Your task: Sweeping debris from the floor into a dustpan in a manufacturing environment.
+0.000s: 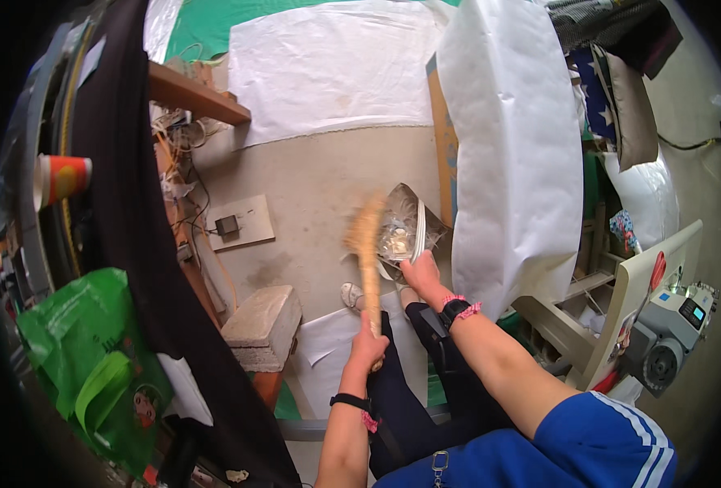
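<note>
My left hand (368, 351) is closed around the handle of a straw-coloured hand broom (370, 285). The broom's head points away from me and is smeared by motion, just left of a greyish, shiny open scoop-like container (402, 202). Small pale scraps and clear plastic bits lie in that container. White straps or a white handle run over its right side. My right hand (425, 275) is closed at the near end of this white part. Its fingertips are partly hidden.
A pale stone block (261, 327) and a board with a black adapter (228, 226) lie left. White sheeting covers a tall box (515, 146) at right. A green bag (92, 358) and a paper cup (64, 179) are far left. A sewing machine (676, 325) stands right.
</note>
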The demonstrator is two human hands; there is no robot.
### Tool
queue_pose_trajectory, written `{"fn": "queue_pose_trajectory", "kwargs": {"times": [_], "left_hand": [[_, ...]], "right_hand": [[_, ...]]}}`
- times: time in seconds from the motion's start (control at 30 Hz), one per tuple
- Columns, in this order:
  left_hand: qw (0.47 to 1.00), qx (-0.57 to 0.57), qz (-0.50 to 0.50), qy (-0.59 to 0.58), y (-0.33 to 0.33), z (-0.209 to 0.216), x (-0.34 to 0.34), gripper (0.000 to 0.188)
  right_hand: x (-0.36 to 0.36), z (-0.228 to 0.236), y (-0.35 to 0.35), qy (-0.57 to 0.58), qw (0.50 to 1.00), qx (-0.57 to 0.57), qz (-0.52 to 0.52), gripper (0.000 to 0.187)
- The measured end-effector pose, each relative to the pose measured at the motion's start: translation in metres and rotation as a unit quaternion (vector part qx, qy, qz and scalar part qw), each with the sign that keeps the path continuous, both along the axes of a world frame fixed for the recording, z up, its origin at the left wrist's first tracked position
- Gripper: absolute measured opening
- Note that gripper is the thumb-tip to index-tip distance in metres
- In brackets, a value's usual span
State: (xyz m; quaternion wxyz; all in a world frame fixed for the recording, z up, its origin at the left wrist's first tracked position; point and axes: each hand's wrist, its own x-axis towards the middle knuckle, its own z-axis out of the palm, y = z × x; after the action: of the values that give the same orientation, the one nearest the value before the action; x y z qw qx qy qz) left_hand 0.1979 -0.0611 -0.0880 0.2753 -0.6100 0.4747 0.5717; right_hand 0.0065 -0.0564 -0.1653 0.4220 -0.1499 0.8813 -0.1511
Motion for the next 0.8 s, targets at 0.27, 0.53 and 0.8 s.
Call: {"fn": "queue_pose_trajectory", "kwargs": {"times": [0.27,0.53,0.8], "left_hand": [[0.977,-0.007,-0.212,0.038,0.003,0.112,0.076,0.081],[0.995,-0.074,-0.03,0.059,0.067,0.209,0.133,0.073],[0.985,-0.105,0.13,0.047,0.133,0.247,0.119,0.075]], "right_hand": [[0.035,0.075,0.049,0.047,0.989,-0.097,0.105,0.034],[0.032,0.177,-0.006,-0.004,0.957,-0.12,0.266,0.04],[0.028,0.232,-0.026,0.007,0.903,-0.116,0.414,0.046]]}}
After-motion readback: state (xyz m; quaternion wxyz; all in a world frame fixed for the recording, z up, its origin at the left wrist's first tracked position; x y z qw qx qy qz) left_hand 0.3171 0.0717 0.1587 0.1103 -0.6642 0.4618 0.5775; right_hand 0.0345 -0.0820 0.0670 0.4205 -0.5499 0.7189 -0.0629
